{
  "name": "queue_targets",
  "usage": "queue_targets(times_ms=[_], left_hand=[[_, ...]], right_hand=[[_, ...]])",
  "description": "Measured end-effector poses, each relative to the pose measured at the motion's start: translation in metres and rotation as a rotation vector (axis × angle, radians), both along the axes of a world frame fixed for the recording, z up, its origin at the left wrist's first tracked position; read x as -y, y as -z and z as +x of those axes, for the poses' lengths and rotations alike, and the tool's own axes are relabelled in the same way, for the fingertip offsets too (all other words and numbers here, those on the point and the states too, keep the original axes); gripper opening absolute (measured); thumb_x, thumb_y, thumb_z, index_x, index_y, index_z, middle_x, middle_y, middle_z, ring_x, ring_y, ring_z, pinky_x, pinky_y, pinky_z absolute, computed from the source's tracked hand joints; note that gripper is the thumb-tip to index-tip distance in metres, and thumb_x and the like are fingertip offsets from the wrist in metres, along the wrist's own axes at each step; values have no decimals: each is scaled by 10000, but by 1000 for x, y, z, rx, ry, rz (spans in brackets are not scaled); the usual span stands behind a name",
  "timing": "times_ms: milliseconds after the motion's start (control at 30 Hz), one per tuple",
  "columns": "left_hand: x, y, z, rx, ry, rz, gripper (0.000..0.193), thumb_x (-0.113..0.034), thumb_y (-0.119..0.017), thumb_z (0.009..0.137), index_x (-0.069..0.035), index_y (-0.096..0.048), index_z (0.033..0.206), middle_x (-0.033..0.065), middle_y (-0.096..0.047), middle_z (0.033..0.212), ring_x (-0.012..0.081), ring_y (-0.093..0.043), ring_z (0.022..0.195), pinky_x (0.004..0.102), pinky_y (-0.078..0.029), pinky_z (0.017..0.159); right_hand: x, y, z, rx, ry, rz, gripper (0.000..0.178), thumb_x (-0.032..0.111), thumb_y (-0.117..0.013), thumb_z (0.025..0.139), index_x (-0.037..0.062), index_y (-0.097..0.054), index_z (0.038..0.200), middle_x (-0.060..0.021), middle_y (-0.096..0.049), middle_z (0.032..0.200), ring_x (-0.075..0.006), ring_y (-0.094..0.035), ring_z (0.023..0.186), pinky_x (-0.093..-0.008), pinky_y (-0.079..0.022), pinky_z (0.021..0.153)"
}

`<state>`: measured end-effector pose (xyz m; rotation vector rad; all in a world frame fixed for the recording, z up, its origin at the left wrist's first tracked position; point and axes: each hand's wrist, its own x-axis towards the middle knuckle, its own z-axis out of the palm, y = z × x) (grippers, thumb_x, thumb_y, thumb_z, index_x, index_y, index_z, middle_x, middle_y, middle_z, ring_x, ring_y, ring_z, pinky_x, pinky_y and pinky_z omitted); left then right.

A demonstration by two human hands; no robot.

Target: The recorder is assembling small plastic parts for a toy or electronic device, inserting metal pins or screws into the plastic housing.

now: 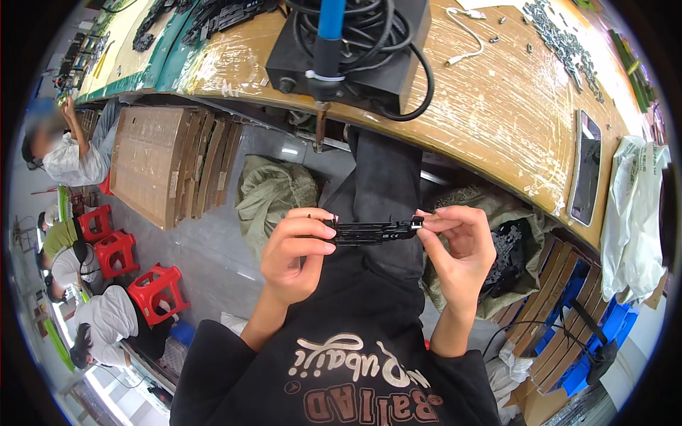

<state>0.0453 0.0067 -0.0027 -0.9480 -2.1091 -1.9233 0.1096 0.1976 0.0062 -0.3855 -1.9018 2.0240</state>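
Observation:
A long, narrow black plastic part [373, 233] is held level between my two hands, in front of my lap. My left hand [295, 248] is closed round its left end with thumb and fingers. At the other end my right hand [458, 245] pinches the tip, where a small black and white piece [417, 223] shows between the fingertips. Whether that small piece is fixed to the long part, I cannot tell.
A wooden workbench [490, 106] carries a black box [398, 71], coiled black cable, a blue-handled tool [331, 28] pointing down past the edge, a phone [586, 167] and small dark parts [558, 42]. Sacks [277, 192], stacked cardboard [153, 156] and red stools [156, 291] stand around; other people sit left.

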Motion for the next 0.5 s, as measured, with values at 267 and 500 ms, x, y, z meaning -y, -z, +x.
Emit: queue_targets(times_ms=[267, 500], left_hand=[[-13, -4, 12, -46, -11, -30, 294, 224, -473, 613, -13, -477, 787, 131, -549, 843, 323, -559, 812, 355, -490, 672], [-10, -3, 14, -40, -26, 5, 285, 226, -455, 608, -16, -468, 758, 130, -551, 832, 322, -560, 809, 357, -491, 657]], right_hand=[[-16, -6, 5, 69, -11, -79, 306, -152, -579, 683, -30, -456, 936, -86, -558, 766, -171, -587, 790, -344, -474, 818], [-9, -9, 2, 110, -18, -38, 259, -124, -573, 714, -43, -541, 958, -75, -565, 798, -163, -585, 775, -254, -478, 729]])
